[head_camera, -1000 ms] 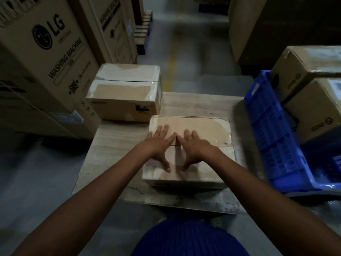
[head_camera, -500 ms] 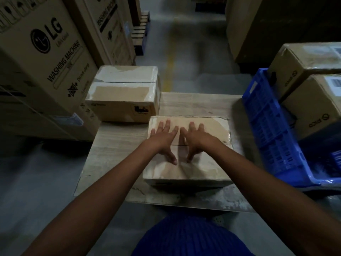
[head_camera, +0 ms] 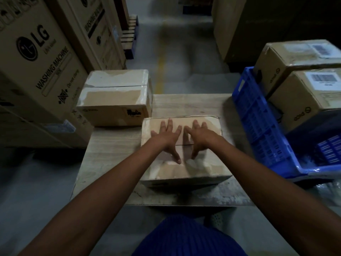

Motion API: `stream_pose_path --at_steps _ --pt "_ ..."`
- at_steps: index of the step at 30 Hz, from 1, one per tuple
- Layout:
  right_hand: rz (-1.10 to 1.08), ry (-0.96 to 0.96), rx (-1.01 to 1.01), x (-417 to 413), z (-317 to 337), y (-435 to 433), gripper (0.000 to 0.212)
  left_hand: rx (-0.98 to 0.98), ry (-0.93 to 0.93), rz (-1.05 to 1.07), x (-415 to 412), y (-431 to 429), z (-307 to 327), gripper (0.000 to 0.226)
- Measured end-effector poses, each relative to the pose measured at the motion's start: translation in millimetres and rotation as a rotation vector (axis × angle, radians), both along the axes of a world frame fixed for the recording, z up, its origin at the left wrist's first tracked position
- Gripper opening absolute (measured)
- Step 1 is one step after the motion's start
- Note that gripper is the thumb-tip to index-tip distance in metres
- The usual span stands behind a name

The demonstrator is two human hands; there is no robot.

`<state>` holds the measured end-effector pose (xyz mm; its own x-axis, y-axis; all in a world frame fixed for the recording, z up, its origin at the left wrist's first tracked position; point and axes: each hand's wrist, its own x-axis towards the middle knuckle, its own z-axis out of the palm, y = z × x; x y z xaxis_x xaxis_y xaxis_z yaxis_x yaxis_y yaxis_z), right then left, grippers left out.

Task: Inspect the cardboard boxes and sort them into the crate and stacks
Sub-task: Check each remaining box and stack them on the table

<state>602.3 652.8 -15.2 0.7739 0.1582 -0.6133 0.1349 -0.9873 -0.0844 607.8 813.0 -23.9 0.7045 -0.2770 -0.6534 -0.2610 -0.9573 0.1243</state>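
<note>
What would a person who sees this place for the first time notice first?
First the left hand and the right hand, spread flat side by side on the taped cardboard box in the middle of the table. Then the blue crate at the right edge, and the tall LG washing machine carton at the far left.

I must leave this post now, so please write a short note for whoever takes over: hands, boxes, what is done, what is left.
Left hand: open, flat on the taped cardboard box mid-table.
Right hand: open, flat beside it on the same top.
Second taped box: table's far left corner.
Blue crate: right side; two barcoded boxes at its far end, unclear if they are inside.
Done: middle box under inspection.
Left: sort it to the crate or a stack.
</note>
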Motion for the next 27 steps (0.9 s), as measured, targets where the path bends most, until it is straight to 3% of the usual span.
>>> stream_pose_path --at_steps 8,21,27 --pt "0.064 0.051 -0.038 -18 5 -14 0.137 0.026 0.024 -0.061 -3 -17 5 0.153" --pt "0.065 -0.055 0.081 -43 3 -46 0.120 -0.020 0.033 -0.034 -21 -30 6 0.148" --pt "0.063 -0.065 0.061 -42 1 -54 0.123 -0.041 -0.007 -0.037 -22 -51 1 0.145"
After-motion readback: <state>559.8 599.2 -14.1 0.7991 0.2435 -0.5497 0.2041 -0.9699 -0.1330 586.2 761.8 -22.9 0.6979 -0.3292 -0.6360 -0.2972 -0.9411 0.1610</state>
